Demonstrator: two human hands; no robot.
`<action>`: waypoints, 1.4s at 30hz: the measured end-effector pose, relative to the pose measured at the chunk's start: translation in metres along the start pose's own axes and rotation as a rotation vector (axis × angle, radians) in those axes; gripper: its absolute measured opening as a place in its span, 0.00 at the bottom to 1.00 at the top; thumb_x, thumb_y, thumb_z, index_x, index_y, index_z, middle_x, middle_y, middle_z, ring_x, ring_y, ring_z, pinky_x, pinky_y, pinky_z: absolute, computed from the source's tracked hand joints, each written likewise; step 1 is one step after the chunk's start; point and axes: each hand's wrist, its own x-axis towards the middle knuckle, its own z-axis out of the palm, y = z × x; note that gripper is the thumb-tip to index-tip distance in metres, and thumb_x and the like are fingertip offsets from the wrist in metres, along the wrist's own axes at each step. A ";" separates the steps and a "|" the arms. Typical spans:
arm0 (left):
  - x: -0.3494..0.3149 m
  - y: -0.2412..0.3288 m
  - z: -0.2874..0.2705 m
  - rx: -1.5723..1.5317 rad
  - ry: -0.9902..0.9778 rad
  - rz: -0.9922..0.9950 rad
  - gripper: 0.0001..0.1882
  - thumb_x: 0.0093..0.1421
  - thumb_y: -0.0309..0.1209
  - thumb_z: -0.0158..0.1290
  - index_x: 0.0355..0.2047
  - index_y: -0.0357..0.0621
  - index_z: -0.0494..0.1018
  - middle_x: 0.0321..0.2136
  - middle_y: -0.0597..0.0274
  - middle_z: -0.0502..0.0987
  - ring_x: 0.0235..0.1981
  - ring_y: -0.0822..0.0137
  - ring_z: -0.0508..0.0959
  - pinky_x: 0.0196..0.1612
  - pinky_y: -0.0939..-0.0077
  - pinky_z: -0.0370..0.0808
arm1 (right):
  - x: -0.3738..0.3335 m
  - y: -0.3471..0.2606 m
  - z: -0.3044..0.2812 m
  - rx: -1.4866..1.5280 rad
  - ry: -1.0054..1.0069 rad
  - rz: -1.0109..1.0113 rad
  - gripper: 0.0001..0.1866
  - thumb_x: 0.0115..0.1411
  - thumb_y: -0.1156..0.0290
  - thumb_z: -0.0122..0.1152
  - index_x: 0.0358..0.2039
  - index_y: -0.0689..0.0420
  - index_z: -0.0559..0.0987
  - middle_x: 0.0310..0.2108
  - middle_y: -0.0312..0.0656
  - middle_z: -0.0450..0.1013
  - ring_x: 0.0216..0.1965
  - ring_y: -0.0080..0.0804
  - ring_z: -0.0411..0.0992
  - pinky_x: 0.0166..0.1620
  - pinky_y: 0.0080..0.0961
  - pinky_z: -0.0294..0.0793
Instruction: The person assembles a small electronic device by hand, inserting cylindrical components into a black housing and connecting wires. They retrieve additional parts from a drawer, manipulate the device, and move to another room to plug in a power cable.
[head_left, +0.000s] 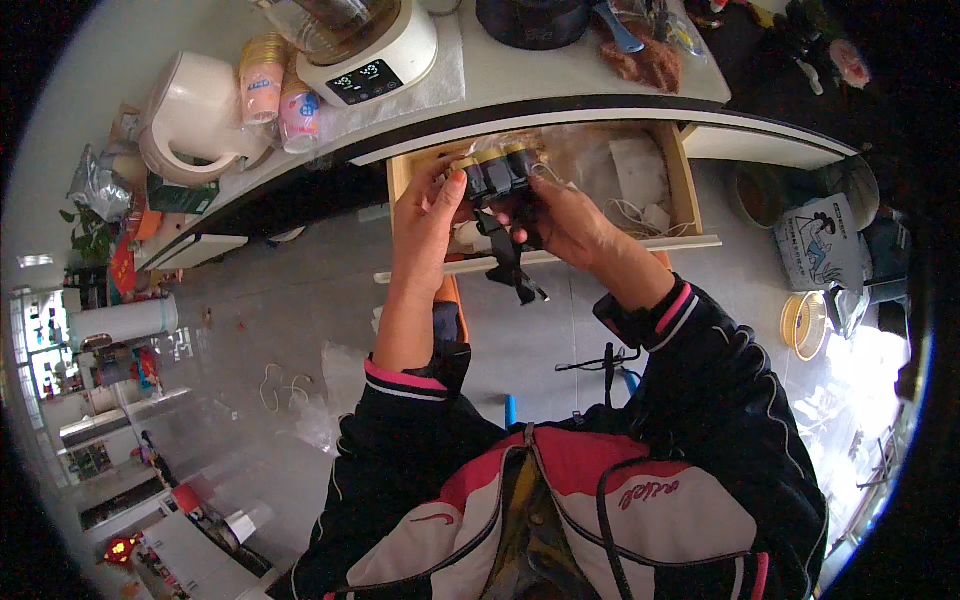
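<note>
Over an open wooden drawer (690, 210), both my hands hold a black device (497, 172) with yellowish rounded parts along its top; it resembles a headlamp, but I cannot tell its exact kind. My left hand (432, 205) grips its left side, thumb on the front. Closed round its right side is my right hand (570, 218), near the upper end of a black strap (508, 262) that hangs down past the drawer's front edge. Inside the drawer lie a white cable (628, 210), a small white adapter (656, 218), a pale box (638, 172) and clear plastic wrapping.
A white kettle-like appliance (385, 60) with a lit display stands on the counter (440, 90). Left of it are stacked paper cups (262, 85) and a cream pitcher (185, 120). A brown cloth (640, 62) lies far right. A yellow basket (803, 325) and bag (820, 240) sit on the floor.
</note>
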 end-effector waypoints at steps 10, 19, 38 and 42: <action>0.004 -0.003 -0.012 -0.092 0.107 -0.048 0.18 0.59 0.41 0.55 0.41 0.40 0.71 0.32 0.63 0.76 0.28 0.74 0.77 0.29 0.81 0.76 | -0.009 0.000 0.011 -0.517 -0.025 -0.046 0.28 0.63 0.44 0.44 0.39 0.59 0.76 0.29 0.38 0.74 0.24 0.22 0.68 0.28 0.21 0.68; 0.002 -0.003 -0.013 -0.106 0.083 -0.060 0.12 0.59 0.35 0.54 0.38 0.38 0.71 0.28 0.59 0.77 0.23 0.69 0.78 0.24 0.77 0.77 | -0.009 0.006 0.015 -0.937 0.169 -0.289 0.24 0.61 0.54 0.55 0.44 0.65 0.72 0.26 0.37 0.72 0.22 0.18 0.67 0.20 0.21 0.66; 0.001 -0.003 -0.015 -0.206 -0.026 -0.006 0.10 0.60 0.33 0.53 0.38 0.41 0.71 0.30 0.61 0.76 0.25 0.70 0.76 0.25 0.75 0.77 | -0.015 -0.005 0.020 -0.672 0.057 -0.472 0.33 0.53 0.65 0.67 0.55 0.61 0.61 0.34 0.39 0.72 0.22 0.18 0.66 0.19 0.17 0.64; 0.000 0.000 -0.016 -0.143 -0.029 0.020 0.10 0.60 0.34 0.54 0.37 0.41 0.70 0.30 0.62 0.76 0.25 0.70 0.76 0.26 0.77 0.76 | -0.021 -0.013 0.025 -0.339 -0.017 -0.219 0.25 0.56 0.62 0.63 0.49 0.57 0.65 0.27 0.36 0.70 0.16 0.17 0.63 0.17 0.14 0.60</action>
